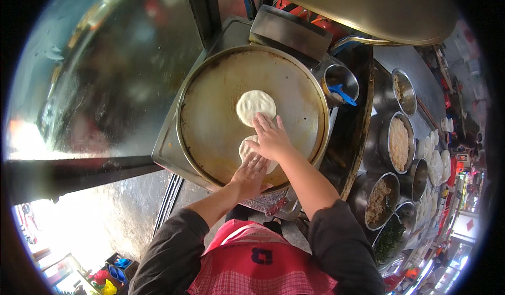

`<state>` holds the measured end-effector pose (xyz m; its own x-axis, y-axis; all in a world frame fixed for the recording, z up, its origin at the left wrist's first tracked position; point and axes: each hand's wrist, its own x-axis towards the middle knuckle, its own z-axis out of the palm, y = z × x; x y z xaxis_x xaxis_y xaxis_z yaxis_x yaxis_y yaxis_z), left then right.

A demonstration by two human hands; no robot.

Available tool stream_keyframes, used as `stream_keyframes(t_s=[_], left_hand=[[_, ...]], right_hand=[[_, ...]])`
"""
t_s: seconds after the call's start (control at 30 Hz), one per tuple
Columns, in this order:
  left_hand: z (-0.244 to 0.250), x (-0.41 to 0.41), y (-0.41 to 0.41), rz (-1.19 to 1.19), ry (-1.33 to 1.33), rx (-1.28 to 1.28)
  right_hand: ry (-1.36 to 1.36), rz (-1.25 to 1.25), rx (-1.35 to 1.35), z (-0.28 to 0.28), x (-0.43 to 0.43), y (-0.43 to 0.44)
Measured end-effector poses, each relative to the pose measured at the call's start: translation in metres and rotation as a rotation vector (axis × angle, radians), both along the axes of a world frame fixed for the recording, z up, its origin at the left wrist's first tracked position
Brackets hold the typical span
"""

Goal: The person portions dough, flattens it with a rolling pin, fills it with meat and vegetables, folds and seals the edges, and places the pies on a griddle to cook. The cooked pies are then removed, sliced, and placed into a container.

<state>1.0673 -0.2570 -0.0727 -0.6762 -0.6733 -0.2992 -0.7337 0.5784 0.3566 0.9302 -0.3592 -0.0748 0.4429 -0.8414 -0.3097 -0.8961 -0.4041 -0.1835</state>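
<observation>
Two round, flat pieces of pale dough lie on a large round metal griddle pan (213, 109) before me. The farther dough disc (255, 102) shows finger dents, and the fingertips of my right hand (272, 137) rest at its lower edge. My left hand (249, 174) lies flat with fingers spread over the nearer dough disc (245, 148), hiding much of it. The thumb of my right hand also reaches over that nearer disc. Neither hand grips anything.
Right of the pan stands a metal pot (347, 78) with a blue-handled utensil (342, 94). Farther right are bowls of pale shredded filling (398, 143), brownish filling (377, 202) and chopped greens (388, 239). A large round metal lid (367, 7) overhangs the top right.
</observation>
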Motion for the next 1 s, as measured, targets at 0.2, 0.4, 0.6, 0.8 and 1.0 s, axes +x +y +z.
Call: stream_keyframes(t_s=[0.2,0.4,0.6,0.8,1.0], left_hand=[[-0.006,0.018,-0.024,0.019,-0.050,-0.031],[-0.020,0.032,-0.084,0.102,-0.145,-0.057],[0.002,0.016,-0.133,0.358,-0.077,0.150],[-0.015,0.017,-0.137,0.334,-0.134,-0.091],[-0.016,-0.004,-0.133,0.357,0.281,-0.345]], right_hand=[[0.065,-0.141,-0.002,-0.002,0.009,-0.056],[-0.375,-0.361,-0.164,0.011,-0.009,-0.059],[-0.764,-0.332,-0.151,0.044,-0.063,0.097],[-0.880,-0.351,0.121,0.099,-0.095,0.220],[-1.061,-0.423,-0.012,0.151,-0.147,0.274]])
